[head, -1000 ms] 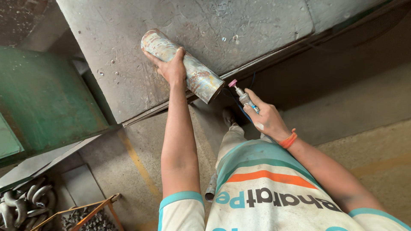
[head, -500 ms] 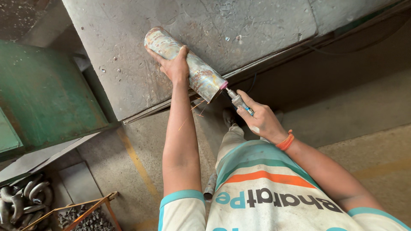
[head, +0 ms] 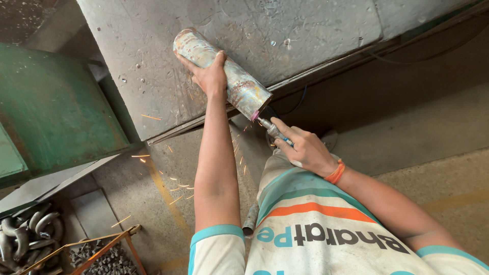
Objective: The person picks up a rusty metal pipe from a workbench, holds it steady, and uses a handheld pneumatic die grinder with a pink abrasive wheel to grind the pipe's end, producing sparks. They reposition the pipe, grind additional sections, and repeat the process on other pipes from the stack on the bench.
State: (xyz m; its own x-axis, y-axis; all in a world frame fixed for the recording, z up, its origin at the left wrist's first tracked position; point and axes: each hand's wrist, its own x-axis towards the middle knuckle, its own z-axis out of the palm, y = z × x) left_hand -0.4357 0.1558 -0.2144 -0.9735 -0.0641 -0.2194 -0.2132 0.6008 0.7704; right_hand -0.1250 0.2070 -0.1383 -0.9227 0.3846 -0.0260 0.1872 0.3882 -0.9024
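A rusty, discoloured metal pipe (head: 239, 86) lies on a grey steel workbench (head: 305, 35), its near end sticking out over the bench edge. My left hand (head: 209, 76) grips the pipe around its middle and holds it down. My right hand (head: 303, 150) is closed around a slim die grinder (head: 272, 130). The grinder's pink stone tip (head: 254, 116) touches the rim of the pipe's near end. Orange sparks (head: 173, 178) fly down and to the left toward the floor.
A green metal machine body (head: 56, 112) stands at the left. Heavy chain links (head: 30, 231) and a rusty wire basket of small parts (head: 102, 254) sit on the concrete floor at lower left. A yellow floor line (head: 165, 193) runs under my left arm.
My right hand has brought the grinder up and left until its pink tip meets the pipe's end. Sparks now spray out. My left hand stays on the pipe.
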